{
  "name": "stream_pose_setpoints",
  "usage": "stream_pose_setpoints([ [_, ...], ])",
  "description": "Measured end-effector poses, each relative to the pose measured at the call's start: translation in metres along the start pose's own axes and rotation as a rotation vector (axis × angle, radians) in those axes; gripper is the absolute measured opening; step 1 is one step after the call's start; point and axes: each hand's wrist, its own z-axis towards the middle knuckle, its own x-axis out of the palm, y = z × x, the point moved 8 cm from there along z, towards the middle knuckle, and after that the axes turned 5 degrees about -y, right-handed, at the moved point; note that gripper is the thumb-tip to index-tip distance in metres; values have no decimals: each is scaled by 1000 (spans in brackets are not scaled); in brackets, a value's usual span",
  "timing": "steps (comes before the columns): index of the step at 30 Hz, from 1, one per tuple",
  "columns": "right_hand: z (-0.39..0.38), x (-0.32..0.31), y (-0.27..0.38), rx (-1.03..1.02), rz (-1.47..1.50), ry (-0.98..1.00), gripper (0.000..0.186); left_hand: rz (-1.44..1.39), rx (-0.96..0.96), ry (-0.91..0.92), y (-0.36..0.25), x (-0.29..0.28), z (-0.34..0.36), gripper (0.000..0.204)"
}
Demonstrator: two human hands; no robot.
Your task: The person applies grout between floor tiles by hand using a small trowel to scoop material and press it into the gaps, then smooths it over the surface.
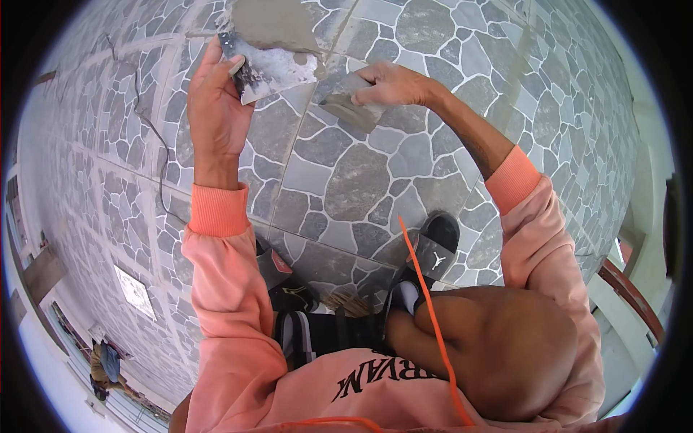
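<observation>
My left hand [220, 108] is closed on the edge of a flat metal plate [278, 78], thumb on top. A broad layer of wet grey grout [278, 25] covers its far part, while the near part is smeared but shows bare metal. My right hand [393, 85] pinches a flat scraper [350, 101] coated in grey paste, close to the plate's right corner. Its handle, if any, is hidden by my fingers. Below both hands lies the grey stone-patterned tile floor [357, 180], with pale lines between the stone shapes and straight joints between tiles.
My feet in black slides [440, 242] are on the tiles below my hands. A thin dark cord [159, 141] runs along the floor at left. Farther left are a pale square panel [135, 291] and another person [108, 368] by the wall. An orange drawstring [433, 317] hangs from my sweatshirt.
</observation>
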Motion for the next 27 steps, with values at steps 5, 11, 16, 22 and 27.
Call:
stream_pose_setpoints([
  [5,-54,-17,-4,-29,-328,-233,38,13,3,-42,-1,-13,1,45],
  [11,-124,-74,-79,335,-208,-425,38,35,-25,-82,10,-14,6,48],
  [16,-154,-90,-94,269,-289,-567,34,92,-68,-107,26,-10,12,46],
  [22,-188,-84,-104,294,-548,-710,34,87,-84,-37,35,14,12,47],
  [27,-247,-75,-161,680,-387,-780,38,77,-102,-44,42,12,7,48],
])
